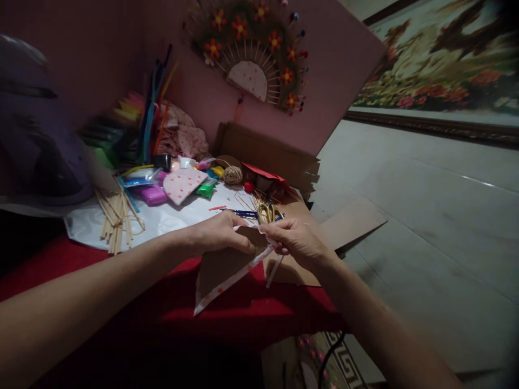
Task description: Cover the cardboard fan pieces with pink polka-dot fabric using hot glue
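Over the red tablecloth (pixel 243 313), the left hand (pixel 221 233) lies curled on a brown cardboard wedge edged with dotted white fabric (pixel 227 267), fingers pressing its top edge. The right hand (pixel 294 240) pinches the fabric strip at the wedge's upper corner (thumb and fingertips closed), just in front of gold-handled scissors (pixel 268 212) and near a bundle of wooden sticks (pixel 117 216).

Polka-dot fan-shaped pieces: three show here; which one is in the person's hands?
The brown cardboard fan piece edged with polka-dot fabric, over the red cloth, pinched by the left hand and right hand. The others lie on the white sheet and hang on the pink board.
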